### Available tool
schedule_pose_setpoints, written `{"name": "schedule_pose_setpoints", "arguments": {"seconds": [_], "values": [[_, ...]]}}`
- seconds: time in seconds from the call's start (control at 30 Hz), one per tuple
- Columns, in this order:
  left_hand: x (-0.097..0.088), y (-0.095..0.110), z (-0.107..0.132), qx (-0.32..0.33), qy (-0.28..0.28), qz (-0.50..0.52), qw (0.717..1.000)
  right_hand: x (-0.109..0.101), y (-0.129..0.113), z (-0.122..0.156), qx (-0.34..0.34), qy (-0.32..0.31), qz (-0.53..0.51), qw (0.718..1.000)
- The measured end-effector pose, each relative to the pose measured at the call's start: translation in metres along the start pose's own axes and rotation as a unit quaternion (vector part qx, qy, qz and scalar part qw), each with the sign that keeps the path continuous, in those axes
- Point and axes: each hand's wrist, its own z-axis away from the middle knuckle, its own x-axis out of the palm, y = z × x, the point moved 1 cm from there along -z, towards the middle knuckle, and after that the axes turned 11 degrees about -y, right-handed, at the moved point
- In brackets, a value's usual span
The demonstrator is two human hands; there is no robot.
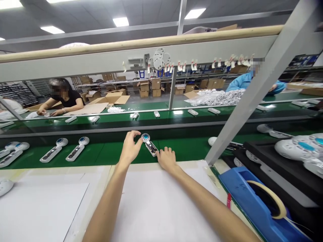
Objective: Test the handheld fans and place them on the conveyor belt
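A white handheld device (152, 148) with a round, blue-centred head and a long handle lies tilted on the green conveyor belt (101, 151). Dark inner parts show in its uncovered handle. My left hand (130, 146) is at the left of the round head, thumb and index finger apart, the thumb at or very near its edge. By the lower end of the handle, my right hand (167, 157) has its fingers spread over the belt, the thumb close against the handle. Whether either thumb presses on the device cannot be made out.
More such devices (54, 150) lie on the belt to the left. White sheets (156, 201) cover the bench. At right are a blue tape dispenser (242, 188), a slanted metal post (252, 84) and stacked white devices (300, 148). Two co-workers sit beyond the far belt (116, 119).
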Motion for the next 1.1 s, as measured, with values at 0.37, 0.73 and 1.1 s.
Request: {"name": "schedule_pose_setpoints", "arguments": {"seconds": [0.37, 0.73, 1.1], "values": [[0.106, -0.030, 0.016, -0.007, -0.013, -0.153, 0.988, 0.024, -0.001, 0.060, -0.173, 0.008, 0.021, 0.985], [0.131, -0.060, 0.022, 0.061, -0.018, -0.237, 0.969, 0.021, 0.011, 0.050, -0.172, 0.000, -0.048, 0.984], [0.132, -0.060, 0.025, 0.060, -0.034, -0.263, 0.962, -0.028, 0.031, 0.034, -0.220, -0.105, -0.083, 0.966]]}}
